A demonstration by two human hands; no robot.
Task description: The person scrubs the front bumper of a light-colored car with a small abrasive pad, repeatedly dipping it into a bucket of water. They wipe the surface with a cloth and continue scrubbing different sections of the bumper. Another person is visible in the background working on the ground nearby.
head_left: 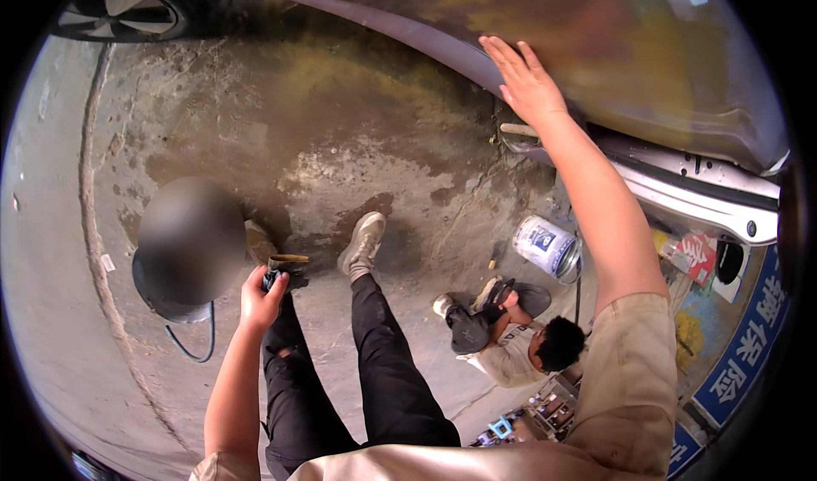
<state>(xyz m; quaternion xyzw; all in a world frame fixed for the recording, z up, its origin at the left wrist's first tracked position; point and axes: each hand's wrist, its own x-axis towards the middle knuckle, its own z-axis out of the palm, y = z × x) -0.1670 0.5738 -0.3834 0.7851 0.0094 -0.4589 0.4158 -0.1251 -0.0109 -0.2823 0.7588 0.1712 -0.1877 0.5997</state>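
Note:
My right hand [532, 85] lies with fingers spread on the lower part of a car's body panel [630, 47], which has smeared yellow and brown patches. Lower left, my left hand [258, 301] is closed around a small dark block-like tool with a tan strip [289, 260] along its top; its exact kind is unclear. The tool is held over the floor, close to my leg. Just left of that hand stands a dark round bucket [174, 309] with a hose beside it, its upper part covered by a grey blur.
A car wheel [119, 9] is at the far left. A white pail [549, 247] stands under my right arm, below a white door edge [698, 193]. A person [506, 345] sits low nearby, beside assorted tools [549, 409]. A blue sign [740, 362] edges the right. The concrete floor [357, 175] is wet.

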